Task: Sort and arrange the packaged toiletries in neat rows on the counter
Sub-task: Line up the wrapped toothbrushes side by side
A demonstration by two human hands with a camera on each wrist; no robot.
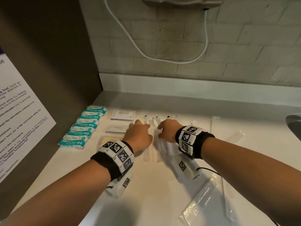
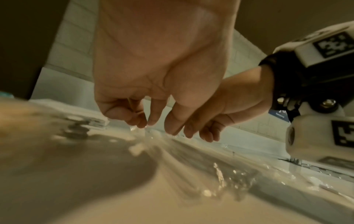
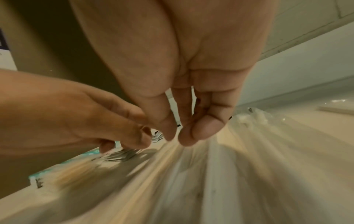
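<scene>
Several clear-wrapped toothbrush packets lie side by side in the middle of the white counter. Both hands hover over their far ends. My left hand has its fingers curled down, and its fingertips pinch the clear wrap. My right hand is just to its right. Its thumb and fingers meet on a packet's end. A row of teal packets runs along the left. White shampoo sachets and toothpaste sachets are stacked beside it.
A yellowish flat packet lies partly under my left wrist. Loose clear packets lie at the front right, another farther right. A steel sink sits at the right edge. A dark side panel with a notice bounds the left.
</scene>
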